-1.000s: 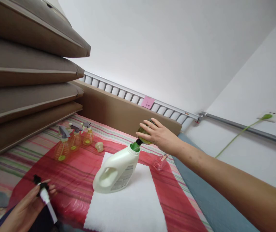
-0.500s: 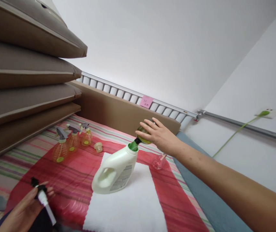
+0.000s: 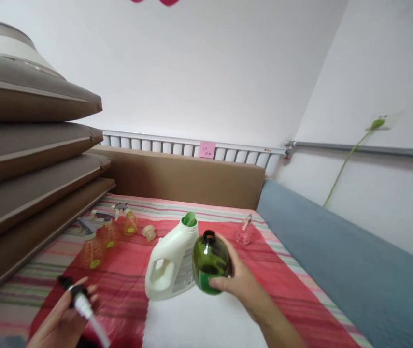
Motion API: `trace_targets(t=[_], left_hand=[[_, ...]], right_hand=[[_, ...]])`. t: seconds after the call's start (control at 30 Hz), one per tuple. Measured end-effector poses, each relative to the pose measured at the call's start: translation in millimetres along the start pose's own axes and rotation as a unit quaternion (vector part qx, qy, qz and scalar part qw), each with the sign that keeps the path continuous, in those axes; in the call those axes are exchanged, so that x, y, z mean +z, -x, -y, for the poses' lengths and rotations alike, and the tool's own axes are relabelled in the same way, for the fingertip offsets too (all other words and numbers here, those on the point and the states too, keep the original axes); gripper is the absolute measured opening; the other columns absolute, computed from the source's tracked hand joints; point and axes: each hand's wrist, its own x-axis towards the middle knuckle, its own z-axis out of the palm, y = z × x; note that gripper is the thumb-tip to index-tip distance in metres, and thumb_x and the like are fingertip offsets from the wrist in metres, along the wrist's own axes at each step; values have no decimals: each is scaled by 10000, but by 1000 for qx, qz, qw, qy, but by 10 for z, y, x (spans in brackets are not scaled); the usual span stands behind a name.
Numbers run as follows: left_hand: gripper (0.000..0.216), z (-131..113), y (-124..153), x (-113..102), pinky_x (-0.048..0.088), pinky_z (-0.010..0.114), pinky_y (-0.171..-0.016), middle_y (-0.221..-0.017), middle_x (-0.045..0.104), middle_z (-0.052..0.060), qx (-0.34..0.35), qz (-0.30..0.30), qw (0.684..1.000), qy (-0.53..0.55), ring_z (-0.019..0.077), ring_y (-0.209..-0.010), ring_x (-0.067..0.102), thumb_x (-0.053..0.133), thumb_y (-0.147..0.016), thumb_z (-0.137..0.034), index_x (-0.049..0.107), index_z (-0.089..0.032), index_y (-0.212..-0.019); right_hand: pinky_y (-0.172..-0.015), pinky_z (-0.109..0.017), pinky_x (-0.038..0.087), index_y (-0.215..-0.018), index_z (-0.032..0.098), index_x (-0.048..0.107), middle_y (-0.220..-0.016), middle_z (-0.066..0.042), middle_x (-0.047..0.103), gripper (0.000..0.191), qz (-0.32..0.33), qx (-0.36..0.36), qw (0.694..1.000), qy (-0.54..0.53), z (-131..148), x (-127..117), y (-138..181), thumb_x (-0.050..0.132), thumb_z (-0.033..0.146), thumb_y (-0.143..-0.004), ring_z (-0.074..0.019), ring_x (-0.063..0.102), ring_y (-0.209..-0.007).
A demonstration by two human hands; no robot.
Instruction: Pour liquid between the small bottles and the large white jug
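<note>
Fingers of my left hand [image 3: 61,314] are closed round a black-and-white pump dispenser head [image 3: 81,301], its pale tube pointing down to the right. My right hand [image 3: 237,278] grips a round green glass bottle [image 3: 206,258] with a dark, uncapped neck, held nearly upright. Just left of the bottle, a pale detergent jug [image 3: 159,285] stands uncapped on a white cloth [image 3: 195,324], its green spout [image 3: 189,219] showing in the mouth. The bottle hides part of the jug's label side.
Several amber spray bottles [image 3: 108,237] stand at the left beside a cream cap [image 3: 149,233]. A pink clear spray bottle [image 3: 243,235] is at the back right. Stacked cushions [image 3: 28,140] rise on the left; a brown panel [image 3: 184,179] and blue padded side [image 3: 311,232] bound the surface.
My right hand has brought the green bottle from tipped against the jug's mouth down toward me, turning it upright. The left hand still holds the pump head. The head view has levelled.
</note>
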Motion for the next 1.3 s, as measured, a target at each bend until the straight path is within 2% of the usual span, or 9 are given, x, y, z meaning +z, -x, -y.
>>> trace_targets(t=[0.1, 0.2, 0.27, 0.37, 0.67, 0.83, 1.0, 1.13, 1.3], left_hand=[[410, -255, 372, 669, 572, 279, -711, -865, 740, 46, 95, 93, 991, -10, 197, -771, 689, 778, -632, -405, 680, -216, -982], [372, -374, 635, 1205, 547, 279, -752, -843, 727, 40, 205, 177, 962, -40, 176, -769, 674, 759, -677, -388, 665, -210, -989], [337, -377, 743, 1422, 524, 286, -799, -859, 722, 41, 271, 200, 939, -65, 174, -813, 665, 737, -715, -362, 659, -210, -1005], [312, -323, 818, 1577, 482, 307, -874, -878, 720, 42, 330, 209, 916, -93, 176, -872, 651, 713, -749, -323, 652, -206, -1031], [301, -51, 794, 1565, 475, 277, -785, -905, 705, 34, 310, 242, 901, -184, 191, -867, 642, 706, -756, -303, 644, -227, -1041], [263, 290, 902, 1441, 496, 302, -787, -981, 703, 71, 185, 337, 872, -304, 240, -906, 639, 688, -767, -337, 680, -211, -998], [293, 426, 853, 1303, 503, 308, -804, -1063, 683, 77, 124, 361, 884, -271, 263, -971, 627, 674, -777, -345, 660, -233, -1047], [315, 426, 777, 1225, 509, 319, -797, -1037, 692, 75, 60, 357, 909, -206, 263, -955, 637, 703, -748, -367, 659, -248, -1036], [391, 393, 755, 1176, 512, 335, -780, -974, 712, 76, -24, 351, 922, -159, 264, -914, 656, 742, -700, -419, 667, -256, -1047]], right_hand=[[-1035, -411, 375, -1379, 277, 231, -1417, -91, 444, 998, 27, 57, 995, -74, -240, 303, 280, 748, 152, -535, -260, 474, -1249], [-1036, -416, 357, -1336, 269, 287, -1359, -85, 493, 949, 27, 86, 996, -23, -291, 473, 469, 721, 100, -510, -264, 489, -1220], [-1052, -409, 331, -1314, 262, 324, -1326, -78, 517, 922, 25, 98, 995, 19, -265, 502, 558, 729, 90, -504, -260, 481, -1220], [-1052, -397, 326, -1315, 262, 352, -1309, -65, 530, 937, 26, 84, 995, 42, -224, 480, 651, 760, 97, -488, -259, 472, -1221], [-1040, -425, 346, -1354, 297, 376, -1325, -54, 527, 991, 34, 57, 997, 39, -183, 492, 700, 808, 132, -477, -284, 481, -1212], [-1054, -429, 348, -1367, 323, 374, -1371, -43, 497, 1022, 46, 21, 999, 5, -149, 555, 710, 815, 109, -470, -275, 453, -1250], [-1062, -441, 341, -1367, 290, 400, -1372, -68, 501, 1016, 53, 46, 997, -23, -151, 564, 712, 824, 120, -459, -291, 445, -1259], [-1025, -422, 386, -1326, 293, 438, -1300, -49, 559, 976, 98, 60, 982, -147, -163, 567, 676, 849, 127, -457, -273, 520, -1188], [-988, -425, 417, -1230, 293, 540, -1298, -45, 562, 850, 164, 73, 919, -351, -181, 629, 633, 890, 295, -456, -290, 524, -1187]])
